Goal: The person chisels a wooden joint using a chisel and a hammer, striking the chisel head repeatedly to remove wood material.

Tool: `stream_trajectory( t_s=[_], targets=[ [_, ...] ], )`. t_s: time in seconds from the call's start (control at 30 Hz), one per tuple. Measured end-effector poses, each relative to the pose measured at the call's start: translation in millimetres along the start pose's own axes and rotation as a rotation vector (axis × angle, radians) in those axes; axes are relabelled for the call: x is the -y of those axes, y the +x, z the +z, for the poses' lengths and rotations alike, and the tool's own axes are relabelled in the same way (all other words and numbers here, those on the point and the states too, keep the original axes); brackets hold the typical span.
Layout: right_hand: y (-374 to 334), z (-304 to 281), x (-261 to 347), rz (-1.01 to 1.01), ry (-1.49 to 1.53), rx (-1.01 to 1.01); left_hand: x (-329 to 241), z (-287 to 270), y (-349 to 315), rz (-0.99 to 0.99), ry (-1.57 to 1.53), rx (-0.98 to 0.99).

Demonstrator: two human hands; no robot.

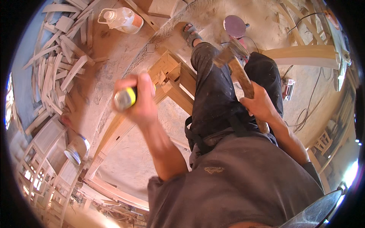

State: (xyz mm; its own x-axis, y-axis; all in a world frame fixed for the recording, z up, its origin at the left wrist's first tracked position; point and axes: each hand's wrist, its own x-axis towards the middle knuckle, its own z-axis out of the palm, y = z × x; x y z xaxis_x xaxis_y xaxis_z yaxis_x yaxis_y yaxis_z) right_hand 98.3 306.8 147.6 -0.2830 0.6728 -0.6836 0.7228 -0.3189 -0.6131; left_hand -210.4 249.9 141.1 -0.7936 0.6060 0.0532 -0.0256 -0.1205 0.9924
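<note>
My left hand (pixel 138 98) is wrapped round a tool with a black and yellow handle (pixel 125 98). The handle's grey butt end faces up, and its working end is hidden behind my hand. Beside and below that hand lies a wooden frame (pixel 176 95), its corner joint cut with openings and holding loose chips. My right hand (pixel 259 102) grips a hammer (pixel 243 76) by its wooden handle. The hammer's head is raised above my thighs, to the right of the frame corner.
Scrap wood (pixel 57 72) is heaped at the left. A plastic jug (pixel 125 19) lies at the top left, and a tub (pixel 77 149) stands lower left near chair frames (pixel 47 148). Beyond my legs are a round purple disc (pixel 234 26) and cords; a curved timber (pixel 300 55) extends right.
</note>
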Motion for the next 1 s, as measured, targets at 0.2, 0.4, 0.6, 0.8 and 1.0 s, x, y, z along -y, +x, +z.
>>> stream_trajectory(
  t_s=[0.2,0.4,0.6,0.8,1.0],
  targets=[
    [8.2,-11.4,-25.9,0.265,0.171,0.084,22.9,-29.4,37.2,-0.347,0.836,0.345],
    [33.5,-18.6,-3.5,0.174,0.105,0.099,100.9,-66.9,33.5,-0.274,1.243,0.381],
    [40.7,-7.5,-10.9,0.182,0.135,0.097,79.5,-61.7,43.4,-0.493,1.187,0.456],
    [38.7,-5.3,6.7,0.17,0.05,0.102,137.4,-97.7,41.9,-0.216,1.342,0.318],
    [42.2,1.0,-8.0,0.198,0.14,0.084,84.5,-59.1,36.0,-0.388,1.143,0.442]
  ],
)
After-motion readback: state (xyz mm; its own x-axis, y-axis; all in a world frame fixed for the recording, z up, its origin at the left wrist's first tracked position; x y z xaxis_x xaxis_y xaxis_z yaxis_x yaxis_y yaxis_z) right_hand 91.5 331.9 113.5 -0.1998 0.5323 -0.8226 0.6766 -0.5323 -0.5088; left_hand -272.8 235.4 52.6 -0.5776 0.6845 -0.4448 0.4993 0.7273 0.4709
